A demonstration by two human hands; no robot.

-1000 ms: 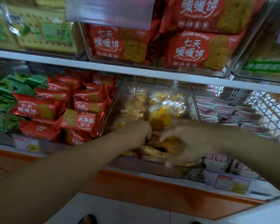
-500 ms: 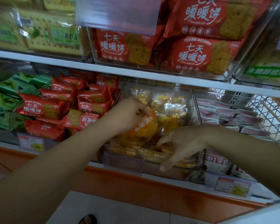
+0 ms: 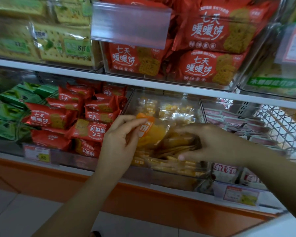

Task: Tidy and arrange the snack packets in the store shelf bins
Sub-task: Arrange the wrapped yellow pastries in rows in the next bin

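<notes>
The white shelf edge (image 3: 161, 85) caps room above the clear bin (image 3: 201, 108).

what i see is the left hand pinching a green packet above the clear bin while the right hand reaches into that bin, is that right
No: the head view shows the packet in the left hand is orange, not green. It is pinched above the clear bin while the right hand reaches into that bin.

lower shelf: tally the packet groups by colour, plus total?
Green packets: 1 group
Red packets: 1 group
Orange-yellow packets: 1 group
Pink-and-white packets: 1 group
Total: 4 groups
</notes>
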